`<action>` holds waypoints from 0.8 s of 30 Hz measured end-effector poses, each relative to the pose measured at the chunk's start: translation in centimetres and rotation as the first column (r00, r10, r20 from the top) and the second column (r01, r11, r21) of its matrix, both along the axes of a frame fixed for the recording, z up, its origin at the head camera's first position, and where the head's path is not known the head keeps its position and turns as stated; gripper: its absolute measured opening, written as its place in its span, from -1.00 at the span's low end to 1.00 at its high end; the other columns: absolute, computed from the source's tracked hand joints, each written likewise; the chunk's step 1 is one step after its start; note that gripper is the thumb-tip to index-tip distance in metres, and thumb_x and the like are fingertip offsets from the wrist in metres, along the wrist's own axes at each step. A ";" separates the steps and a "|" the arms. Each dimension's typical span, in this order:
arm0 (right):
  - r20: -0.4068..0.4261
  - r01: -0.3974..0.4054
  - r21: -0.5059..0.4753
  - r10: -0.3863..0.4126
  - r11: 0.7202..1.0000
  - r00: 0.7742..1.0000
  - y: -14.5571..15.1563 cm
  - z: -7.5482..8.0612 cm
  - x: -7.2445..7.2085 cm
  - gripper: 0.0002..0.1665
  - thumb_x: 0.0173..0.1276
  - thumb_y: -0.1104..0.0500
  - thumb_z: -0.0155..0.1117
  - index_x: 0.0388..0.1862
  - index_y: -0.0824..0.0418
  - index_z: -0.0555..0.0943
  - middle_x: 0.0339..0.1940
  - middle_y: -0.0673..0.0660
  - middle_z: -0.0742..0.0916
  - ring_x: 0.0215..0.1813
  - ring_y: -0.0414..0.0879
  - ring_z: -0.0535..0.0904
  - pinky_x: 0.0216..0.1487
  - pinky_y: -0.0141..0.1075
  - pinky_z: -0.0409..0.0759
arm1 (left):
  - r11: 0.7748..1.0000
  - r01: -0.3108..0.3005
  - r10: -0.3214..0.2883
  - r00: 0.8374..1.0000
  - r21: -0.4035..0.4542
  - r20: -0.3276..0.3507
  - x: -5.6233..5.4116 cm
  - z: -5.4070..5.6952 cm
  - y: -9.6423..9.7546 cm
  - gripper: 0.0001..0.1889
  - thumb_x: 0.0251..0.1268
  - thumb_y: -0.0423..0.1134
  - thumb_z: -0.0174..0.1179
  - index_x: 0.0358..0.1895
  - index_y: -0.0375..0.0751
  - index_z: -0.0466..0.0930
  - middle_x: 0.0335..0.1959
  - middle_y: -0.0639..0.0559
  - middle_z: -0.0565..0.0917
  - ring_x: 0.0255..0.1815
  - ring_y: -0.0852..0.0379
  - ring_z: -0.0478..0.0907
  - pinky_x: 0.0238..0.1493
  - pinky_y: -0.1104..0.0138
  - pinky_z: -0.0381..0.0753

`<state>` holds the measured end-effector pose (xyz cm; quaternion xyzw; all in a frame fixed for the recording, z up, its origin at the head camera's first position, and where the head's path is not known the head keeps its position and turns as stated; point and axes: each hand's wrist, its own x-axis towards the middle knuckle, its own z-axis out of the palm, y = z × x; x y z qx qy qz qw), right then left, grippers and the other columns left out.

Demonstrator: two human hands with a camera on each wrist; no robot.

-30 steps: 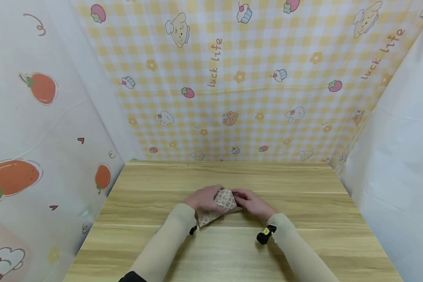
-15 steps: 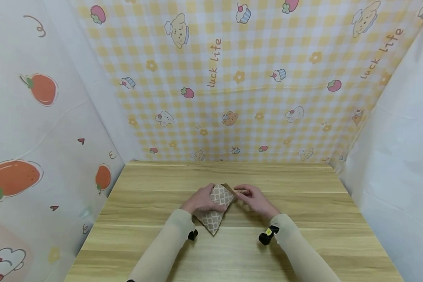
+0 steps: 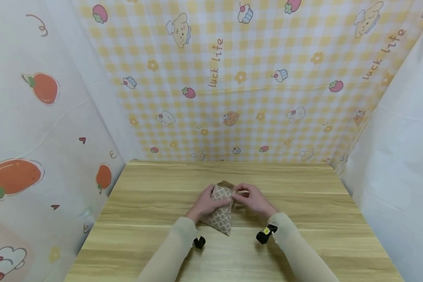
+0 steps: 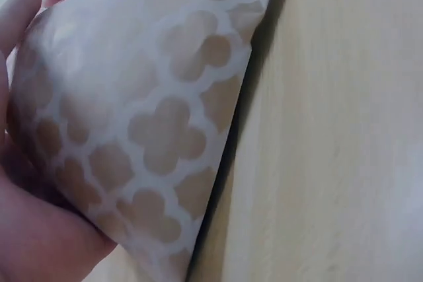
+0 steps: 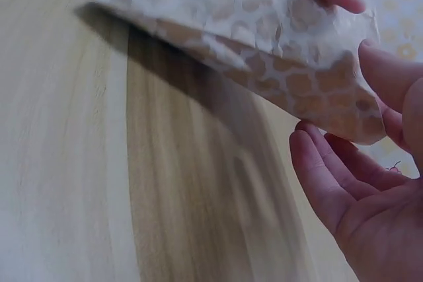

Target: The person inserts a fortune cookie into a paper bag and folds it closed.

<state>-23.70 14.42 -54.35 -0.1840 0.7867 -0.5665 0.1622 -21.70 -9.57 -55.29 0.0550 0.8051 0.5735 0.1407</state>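
A brown paper bag [image 3: 223,214] with a white lattice print stands tilted in both hands, its narrow corner pointing down toward the table. My left hand [image 3: 205,204] grips it from the left, with the thumb across the printed front. In the left wrist view the patterned paper [image 4: 165,137] fills much of the picture beside the palm. My right hand [image 3: 253,199] pinches the bag's upper right corner. The right wrist view has the thumb on one side of that paper edge and the fingertips [image 5: 301,143] under it. A plain brown flap [image 3: 226,184] sticks up at the top.
The hands work over a wood-grain table [image 3: 296,243]. Behind it hangs a yellow checked cloth [image 3: 253,98] with cartoon prints. White sheets stand at the left [image 3: 67,117] and right [image 3: 394,164] sides.
The bag has turned, its lower corner swinging down, then to the right, and the brown flap at its top has come into view. My right fingers have shifted along its right edge.
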 end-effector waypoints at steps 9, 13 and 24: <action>-0.018 0.066 -0.002 -0.066 0.998 0.998 0.1 0.7 0.1 -0.68 0.47 0.15 0.44 0.07 0.28 0.62 0.10 0.24 0.72 0.09 0.07 0.75 0.03 -0.19 0.76 | 0.951 0.006 -0.035 0.995 0.308 0.090 0.0 -0.5 -0.5 -0.43 0.56 0.03 0.22 0.38 -0.34 0.51 -0.05 -0.04 0.71 -0.13 0.13 0.62 -0.05 0.30 0.60; 0.009 0.099 -0.054 -0.098 0.994 0.995 -0.1 0.9 0.2 -0.39 0.43 0.17 0.48 0.36 0.25 0.46 0.17 0.32 0.67 0.14 0.12 0.72 0.10 -0.13 0.74 | 0.930 -0.028 -0.015 0.993 0.368 0.114 0.2 -0.5 -0.6 -0.44 0.51 0.01 0.30 0.32 -0.36 0.55 -0.09 -0.04 0.75 -0.17 0.13 0.68 -0.12 0.30 0.68; 0.014 0.171 -0.103 -0.170 0.980 0.985 -0.7 1.0 0.2 -0.15 0.44 0.22 0.46 0.57 0.37 0.26 -0.03 0.29 0.77 -0.03 -0.02 0.76 -0.01 -0.16 0.77 | 0.902 -0.230 0.209 0.973 0.366 0.097 0.7 -0.5 1.0 -0.54 0.34 -0.03 0.47 0.09 -0.31 0.67 -0.20 -0.01 0.78 -0.28 0.15 0.72 -0.22 0.31 0.73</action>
